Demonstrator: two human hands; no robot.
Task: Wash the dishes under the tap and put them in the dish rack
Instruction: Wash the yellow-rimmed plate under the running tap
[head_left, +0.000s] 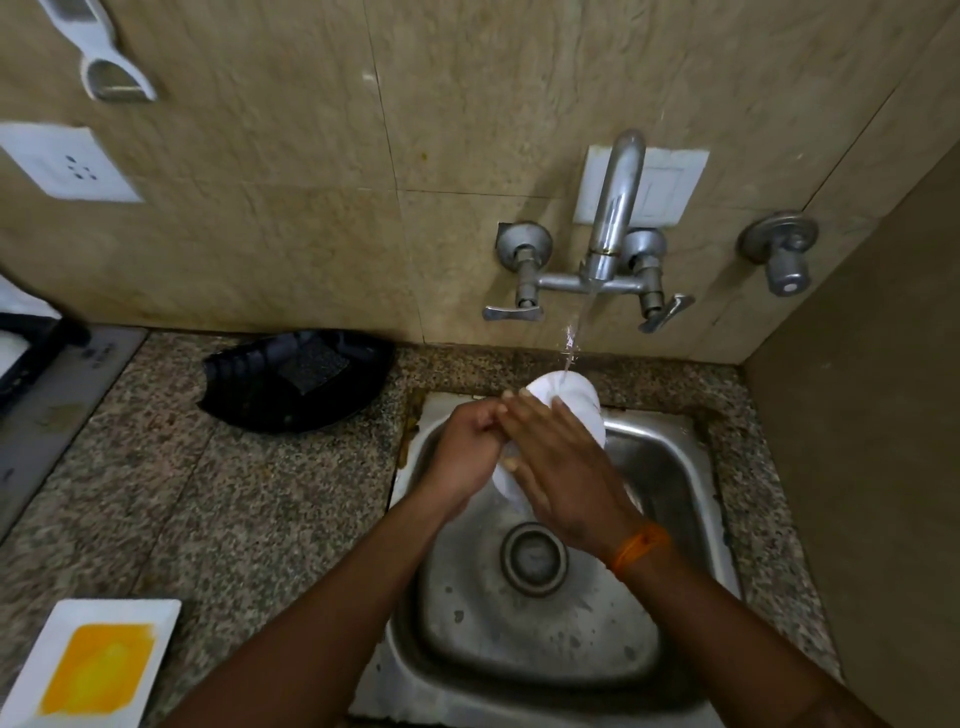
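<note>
A white dish (571, 402) is held tilted over the steel sink (670, 467), and water from the tap (618, 208) falls on its top edge. My left hand (462, 452) grips the dish's left rim with curled fingers. My right hand (561, 467) lies flat across its face with straight fingers, hiding most of it. An orange band sits on my right wrist.
A black plastic tray (249, 389) with a dark scrub pad (311, 366) lies on the granite counter left of the sink. A white square plate (62, 634) with a yellow patch sits at the front left. A black rack's edge (31, 348) shows at far left.
</note>
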